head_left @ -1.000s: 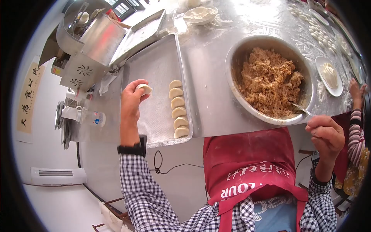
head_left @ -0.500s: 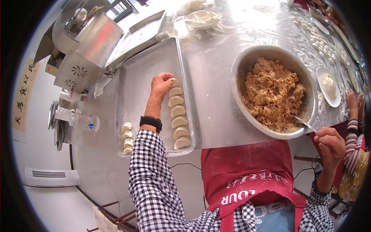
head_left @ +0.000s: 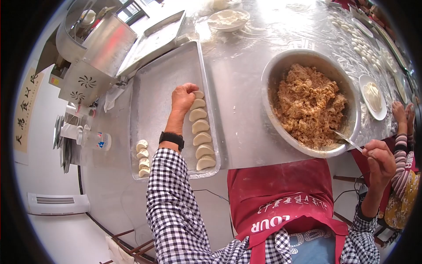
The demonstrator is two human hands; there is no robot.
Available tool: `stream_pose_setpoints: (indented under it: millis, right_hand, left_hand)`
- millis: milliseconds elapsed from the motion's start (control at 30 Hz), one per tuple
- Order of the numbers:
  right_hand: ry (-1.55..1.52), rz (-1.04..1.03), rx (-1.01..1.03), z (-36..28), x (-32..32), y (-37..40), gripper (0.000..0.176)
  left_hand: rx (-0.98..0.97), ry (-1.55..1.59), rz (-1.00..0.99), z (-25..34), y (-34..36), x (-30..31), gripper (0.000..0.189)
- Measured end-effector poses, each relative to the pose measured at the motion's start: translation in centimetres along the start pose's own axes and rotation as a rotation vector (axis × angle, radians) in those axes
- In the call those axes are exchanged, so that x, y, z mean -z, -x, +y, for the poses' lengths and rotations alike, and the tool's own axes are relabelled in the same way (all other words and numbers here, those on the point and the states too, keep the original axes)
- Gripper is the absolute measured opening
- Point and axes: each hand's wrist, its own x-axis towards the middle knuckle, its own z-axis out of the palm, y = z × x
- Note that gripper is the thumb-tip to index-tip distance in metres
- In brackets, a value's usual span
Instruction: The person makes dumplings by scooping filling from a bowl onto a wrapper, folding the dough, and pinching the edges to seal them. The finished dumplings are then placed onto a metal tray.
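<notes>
My left hand [head_left: 183, 99] is over the metal tray [head_left: 162, 75], fingers closed at the farthest dumpling [head_left: 199, 94] of a column along the tray's right side. Its fingertips partly cover that dumpling. Several more pale, crescent-shaped dumplings [head_left: 201, 126] line up below it toward me. A second, shorter row of dumplings [head_left: 142, 153] sits at the tray's near left corner. At the right, my right hand [head_left: 380, 160] grips the handle end of a metal spoon [head_left: 347, 140]. The spoon's head is buried in brown minced filling [head_left: 310, 105] inside a large steel bowl [head_left: 267, 88].
Beyond the tray are another tray [head_left: 154, 42], a steel machine [head_left: 103, 48] and a bowl of flour [head_left: 228, 20]. A white plate of wrappers [head_left: 373, 97] stands right of the steel bowl. Another person's hands [head_left: 401, 115] rest near the table's right edge; small dough pieces [head_left: 360, 46] lie behind.
The view has shifted slightly. My left hand stays at the farthest dumpling, with its fingers a little more curled. My right hand has barely moved and keeps the spoon.
</notes>
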Motion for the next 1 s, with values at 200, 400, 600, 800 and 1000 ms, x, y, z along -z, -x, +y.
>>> stream_pose_setpoints:
  millis: [200, 400, 600, 800, 1000]
  right_hand:
    - [0.028, 0.002, -0.008, -0.4, 0.1, -0.2, 0.006]
    - [0.054, 0.115, -0.037, 0.9, 1.2, -0.4, 0.007]
    - [-0.089, 0.245, -0.104, 2.8, 1.6, 0.6, 0.007]
    - [-0.035, 0.297, -0.256, 4.1, 2.4, 1.1, 0.003]
    - [0.028, 0.515, -0.410, 8.5, 5.2, 1.7, 0.006]
  left_hand:
    - [-0.018, -0.017, 0.027, -1.1, -0.2, -0.3, 0.027]
    - [-0.089, -0.049, 0.090, -2.2, -0.4, -0.1, 0.025]
    - [0.094, -0.039, -0.010, -1.2, 1.5, 1.4, 0.046]
    - [0.026, -0.143, -0.029, -1.3, 2.0, 1.5, 0.045]
    - [-0.045, 0.055, -0.029, -5.7, 0.8, 0.8, 0.038]
